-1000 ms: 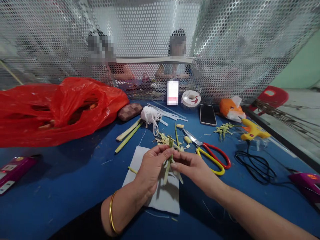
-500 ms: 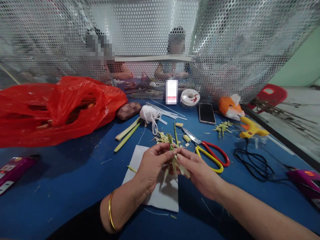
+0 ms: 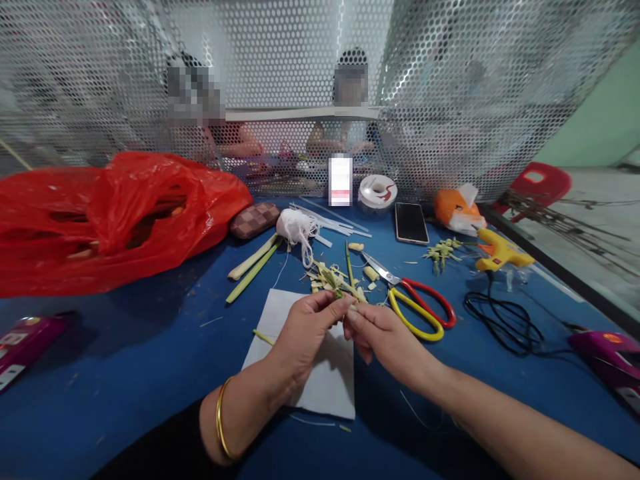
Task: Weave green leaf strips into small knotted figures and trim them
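Observation:
Over a white sheet point(image 3: 330, 393) on the blue table, my two hands meet at the fingertips. Thumb and fingers of my left hand point(image 3: 307, 333) pinch a small bundle of pale green plant strips point(image 3: 335, 285), its leafy top poking up above the knuckles. My right hand point(image 3: 390, 337) is closed against the same bundle from the other side, and most of it is hidden by the fingers. Pale plant scraps point(image 3: 327, 272) lie just beyond. To the right rest scissors point(image 3: 420, 307) with one red and one yellow handle.
A red plastic bag point(image 3: 165, 227) fills the left side. Beyond my hands are pale green stalks point(image 3: 253, 270), white string point(image 3: 297, 228), a ribbon roll point(image 3: 379, 192) and a phone point(image 3: 411, 223). A yellow glue gun point(image 3: 503, 250) lies right with its black cord. Perforated mesh point(image 3: 280, 60) stands behind.
The bundle, whose strips fanned out below the fingers before, is now mostly enclosed and tilted away. My right fingers have curled in closer to the left ones.

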### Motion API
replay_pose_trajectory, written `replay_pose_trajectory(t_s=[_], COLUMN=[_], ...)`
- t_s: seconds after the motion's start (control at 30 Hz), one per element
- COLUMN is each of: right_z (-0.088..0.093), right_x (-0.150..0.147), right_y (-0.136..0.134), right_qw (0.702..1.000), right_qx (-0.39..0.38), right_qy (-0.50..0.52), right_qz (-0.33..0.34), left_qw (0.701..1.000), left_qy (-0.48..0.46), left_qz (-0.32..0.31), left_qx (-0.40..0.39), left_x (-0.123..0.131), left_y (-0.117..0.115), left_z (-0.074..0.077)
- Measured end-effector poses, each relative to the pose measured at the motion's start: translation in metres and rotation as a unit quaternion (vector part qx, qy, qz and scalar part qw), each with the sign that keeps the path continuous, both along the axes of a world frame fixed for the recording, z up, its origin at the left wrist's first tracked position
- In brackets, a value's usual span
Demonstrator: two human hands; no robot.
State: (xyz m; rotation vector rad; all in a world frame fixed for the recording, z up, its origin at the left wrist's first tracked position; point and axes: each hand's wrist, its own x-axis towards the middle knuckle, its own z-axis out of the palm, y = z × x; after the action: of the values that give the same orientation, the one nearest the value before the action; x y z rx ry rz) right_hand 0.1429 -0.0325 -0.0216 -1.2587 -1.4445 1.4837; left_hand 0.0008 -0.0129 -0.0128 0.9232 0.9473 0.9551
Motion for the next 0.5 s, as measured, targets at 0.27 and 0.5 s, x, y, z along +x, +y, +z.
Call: replay_pose_trajectory(t_s=[0.27, 0.5], right_z=[0.008, 0.008], right_x=[-0.001, 0.001], right_y=[-0.011, -0.010], right_qw=[0.948, 0.924], right_qx=[0.220, 0.252], right_qy=[-0.232, -0.288], right_qz=[-0.002, 0.018], left_qw=[0.999, 0.998], left_qy=[0.019, 0.061], left_qz=[0.032, 0.025], left_qx=[-0.017, 0.013], left_x=[-0.001, 0.000], left_y=[-0.001, -0.003], left_z=[-0.006, -0.003])
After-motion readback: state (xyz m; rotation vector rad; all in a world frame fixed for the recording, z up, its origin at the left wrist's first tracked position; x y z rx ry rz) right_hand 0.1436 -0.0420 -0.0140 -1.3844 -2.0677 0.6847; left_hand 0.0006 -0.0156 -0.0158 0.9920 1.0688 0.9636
